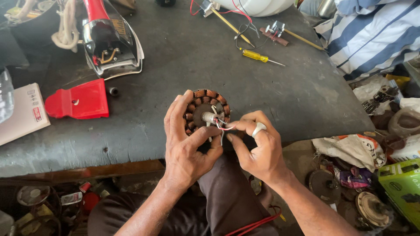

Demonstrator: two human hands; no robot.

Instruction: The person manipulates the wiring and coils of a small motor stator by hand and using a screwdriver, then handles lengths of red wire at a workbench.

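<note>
A round motor stator (202, 107) with copper windings around its rim and a metal shaft at its centre is held over the front edge of a dark worktable (192, 61). My left hand (189, 144) wraps around its left side and grips it. My right hand (258, 146), wearing a silver ring, pinches thin red and white wires (224, 127) that come out near the shaft.
On the table lie an opened clothes iron (109, 41), its red plastic cover (78, 101), a yellow screwdriver (259, 56), wired parts and a white box (19, 114) at the left edge. A person in a striped shirt (372, 35) sits at the right. Scrap parts and a green box (402, 190) lie on the floor.
</note>
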